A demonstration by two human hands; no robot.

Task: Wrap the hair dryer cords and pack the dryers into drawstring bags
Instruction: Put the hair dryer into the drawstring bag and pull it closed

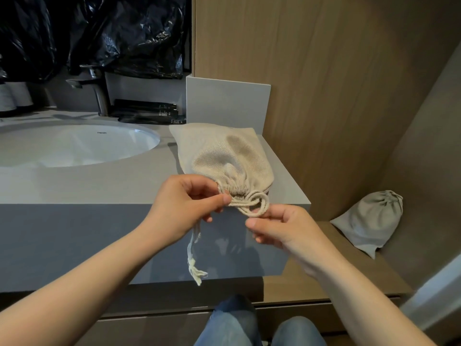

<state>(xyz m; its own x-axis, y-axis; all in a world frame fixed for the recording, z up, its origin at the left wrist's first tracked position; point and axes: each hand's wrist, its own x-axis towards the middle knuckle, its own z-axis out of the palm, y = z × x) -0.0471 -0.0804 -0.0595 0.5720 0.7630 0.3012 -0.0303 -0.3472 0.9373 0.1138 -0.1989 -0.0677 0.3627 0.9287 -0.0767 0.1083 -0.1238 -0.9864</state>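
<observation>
A beige drawstring bag (224,156) lies bulging on the grey vanity counter (99,183), its mouth cinched and facing me. My left hand (184,208) pinches the cord at the gathered mouth. My right hand (277,228) pinches a loop of the drawstring cord (257,206) just right of the mouth. The cord's frayed tail (195,268) hangs down past the counter's front. A second drawstring bag (371,221), closed and full, rests on the wooden shelf at the right. No dryer is visible; whatever fills the bags is hidden.
A white sink (74,146) sits at the left with a metal faucet (97,91) behind it. Black tubes (149,112) lie by the back wall under black plastic bags (99,33). A wooden panel (324,96) bounds the counter on the right. My knees (249,328) are below.
</observation>
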